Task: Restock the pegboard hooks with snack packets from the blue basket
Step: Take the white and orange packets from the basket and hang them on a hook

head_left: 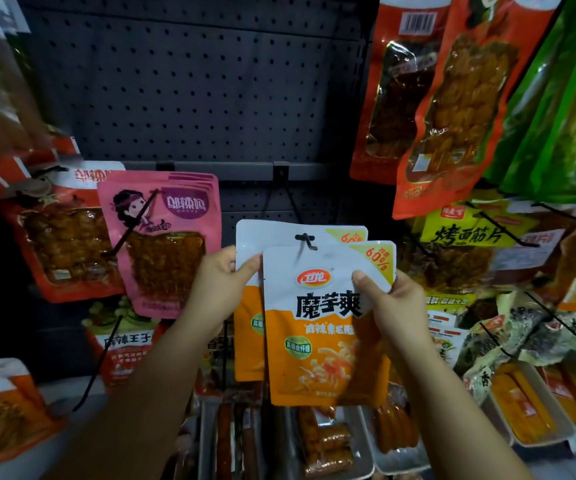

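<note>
- The front packet [326,323] hangs upright, long axis vertical, between both hands; its top edge sits just below the hook tip [305,240], which already pierces the rear packet [281,244]
- The left hand [219,289] holds a narrow grip, pinching the packets' left edge; the right hand [392,306] pinches the upper right corner
- The hook lies up and slightly left of both grips; the left hand looks a little nearer

We see trays of sausages [397,434] along the bottom; a tray of orange sticks [522,407] at lower right | a yellow label [466,233] with black characters at right; dark crumpled bags [529,337] just below it | a white ledge [72,410] at lower left
</note>
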`<state>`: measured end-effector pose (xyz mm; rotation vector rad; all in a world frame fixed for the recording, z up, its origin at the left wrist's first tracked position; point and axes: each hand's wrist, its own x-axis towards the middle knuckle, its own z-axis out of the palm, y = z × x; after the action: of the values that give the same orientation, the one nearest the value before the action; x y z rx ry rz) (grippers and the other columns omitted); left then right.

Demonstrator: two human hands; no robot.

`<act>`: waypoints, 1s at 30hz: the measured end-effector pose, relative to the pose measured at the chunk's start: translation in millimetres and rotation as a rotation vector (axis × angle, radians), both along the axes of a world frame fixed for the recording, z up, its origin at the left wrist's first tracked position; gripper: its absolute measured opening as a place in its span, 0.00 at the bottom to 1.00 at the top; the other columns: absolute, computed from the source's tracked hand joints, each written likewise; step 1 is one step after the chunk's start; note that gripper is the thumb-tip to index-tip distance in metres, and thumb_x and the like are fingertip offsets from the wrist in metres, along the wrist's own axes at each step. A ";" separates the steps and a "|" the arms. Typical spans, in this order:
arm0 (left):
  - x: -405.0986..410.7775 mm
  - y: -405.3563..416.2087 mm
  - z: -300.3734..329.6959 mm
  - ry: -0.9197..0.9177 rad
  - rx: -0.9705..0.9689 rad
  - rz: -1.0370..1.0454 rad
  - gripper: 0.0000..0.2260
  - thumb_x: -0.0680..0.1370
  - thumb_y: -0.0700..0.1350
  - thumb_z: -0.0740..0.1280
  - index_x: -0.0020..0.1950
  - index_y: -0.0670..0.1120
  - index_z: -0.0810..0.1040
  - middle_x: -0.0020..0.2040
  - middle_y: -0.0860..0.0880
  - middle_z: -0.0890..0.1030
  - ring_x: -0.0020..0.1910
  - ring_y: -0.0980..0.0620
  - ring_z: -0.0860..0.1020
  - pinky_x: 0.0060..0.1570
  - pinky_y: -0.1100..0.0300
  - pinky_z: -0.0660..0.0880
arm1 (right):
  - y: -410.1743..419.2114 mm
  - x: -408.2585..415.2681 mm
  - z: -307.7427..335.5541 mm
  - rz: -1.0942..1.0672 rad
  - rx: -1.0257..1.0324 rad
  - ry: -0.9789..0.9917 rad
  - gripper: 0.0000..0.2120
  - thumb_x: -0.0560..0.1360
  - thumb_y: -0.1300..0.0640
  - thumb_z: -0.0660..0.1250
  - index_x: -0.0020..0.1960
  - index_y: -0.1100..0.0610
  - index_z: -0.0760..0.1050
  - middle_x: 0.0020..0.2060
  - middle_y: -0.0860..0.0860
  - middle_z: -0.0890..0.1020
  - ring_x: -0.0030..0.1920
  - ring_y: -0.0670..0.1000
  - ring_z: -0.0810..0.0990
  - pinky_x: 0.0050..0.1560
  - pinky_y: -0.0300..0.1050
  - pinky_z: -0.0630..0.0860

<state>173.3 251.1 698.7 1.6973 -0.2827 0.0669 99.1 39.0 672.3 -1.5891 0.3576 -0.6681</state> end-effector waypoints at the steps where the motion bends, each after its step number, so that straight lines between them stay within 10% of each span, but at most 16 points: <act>1: 7.2 -2.5 -0.6 -0.013 -0.010 0.004 0.06 0.78 0.44 0.66 0.53 0.48 0.80 0.52 0.49 0.84 0.49 0.51 0.82 0.50 0.54 0.79 | -1.3 3.7 0.1 -0.010 0.009 -0.004 0.04 0.73 0.57 0.72 0.40 0.51 0.80 0.35 0.45 0.85 0.39 0.50 0.84 0.38 0.45 0.79; 7: 58.6 -23.6 -4.9 -0.002 -0.034 0.087 0.11 0.78 0.46 0.66 0.58 0.43 0.79 0.49 0.52 0.82 0.47 0.57 0.79 0.43 0.64 0.73 | -12.3 18.8 -4.7 -0.052 0.056 0.018 0.05 0.73 0.56 0.72 0.39 0.53 0.79 0.37 0.55 0.84 0.35 0.54 0.81 0.34 0.46 0.75; 10: 85.5 -32.4 -7.2 -0.017 0.004 0.160 0.09 0.78 0.47 0.66 0.55 0.46 0.79 0.44 0.53 0.80 0.46 0.52 0.79 0.49 0.52 0.77 | -13.9 25.0 -7.1 -0.005 0.089 0.020 0.03 0.73 0.58 0.71 0.41 0.55 0.80 0.37 0.53 0.85 0.36 0.51 0.82 0.35 0.45 0.77; 19: 137.4 -56.2 -1.5 0.016 0.053 0.330 0.12 0.79 0.47 0.63 0.58 0.41 0.77 0.57 0.43 0.81 0.54 0.42 0.78 0.57 0.49 0.75 | -13.7 35.3 -11.6 0.077 0.127 0.006 0.01 0.74 0.60 0.71 0.43 0.58 0.80 0.32 0.48 0.85 0.29 0.44 0.82 0.24 0.35 0.72; 30: 101.0 -40.9 -15.9 0.314 -0.086 0.082 0.27 0.79 0.58 0.59 0.75 0.47 0.59 0.73 0.48 0.67 0.71 0.45 0.66 0.71 0.44 0.61 | -15.3 32.3 -12.3 0.155 0.126 0.028 0.02 0.73 0.58 0.71 0.45 0.57 0.81 0.42 0.52 0.87 0.42 0.52 0.86 0.38 0.43 0.80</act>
<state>274.3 210.2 682.8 1.6062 0.0240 -0.1248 131.4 23.7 660.0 -1.4907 0.2879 -0.4949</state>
